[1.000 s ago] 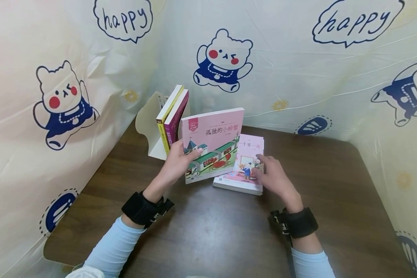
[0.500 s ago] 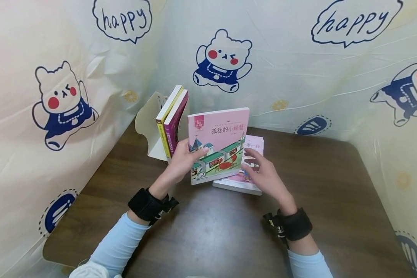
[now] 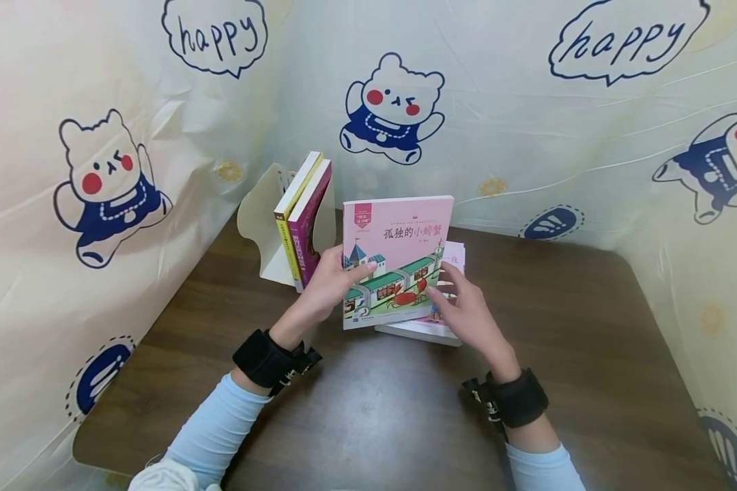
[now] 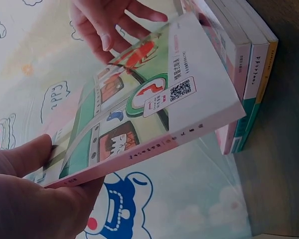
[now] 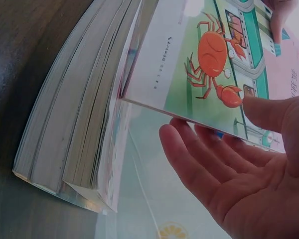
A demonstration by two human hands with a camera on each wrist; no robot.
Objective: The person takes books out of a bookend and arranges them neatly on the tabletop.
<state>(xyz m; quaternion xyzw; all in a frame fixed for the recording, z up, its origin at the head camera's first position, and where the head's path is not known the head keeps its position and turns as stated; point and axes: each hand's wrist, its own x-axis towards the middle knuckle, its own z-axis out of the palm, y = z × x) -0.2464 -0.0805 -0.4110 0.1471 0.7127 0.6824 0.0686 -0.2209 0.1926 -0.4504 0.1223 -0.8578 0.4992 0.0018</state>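
Head view, pink book: I have the pink book point(image 3: 399, 262) raised between my hands, cover turned to me, its long axis running up and away, its width spanning from one hand to the other.
Head view, left side: my left hand point(image 3: 325, 286) grips that edge, thumb across the cover.
Head view, right side: my right hand point(image 3: 467, 310) is at the lower part of the opposite edge, fingers loosely spread.
Head view, stack: the book stack point(image 3: 422, 332) lies on the table point(image 3: 589, 327), partly hidden behind the raised book.
Head view, bookend: the cream bookend point(image 3: 254, 221), with a yellow book point(image 3: 286, 239) and a purple book point(image 3: 310, 235), is beyond my left hand, which is nearer to it than my right.
Left wrist view, spine: the spine point(image 4: 144, 153) is on my left hand's side, pinched near one end between thumb and fingers.
Right wrist view, crab corner: my right thumb overlaps the cover near the red crab point(image 5: 212, 55), the other fingers lying wide below the edge; whether they touch it, I cannot tell.
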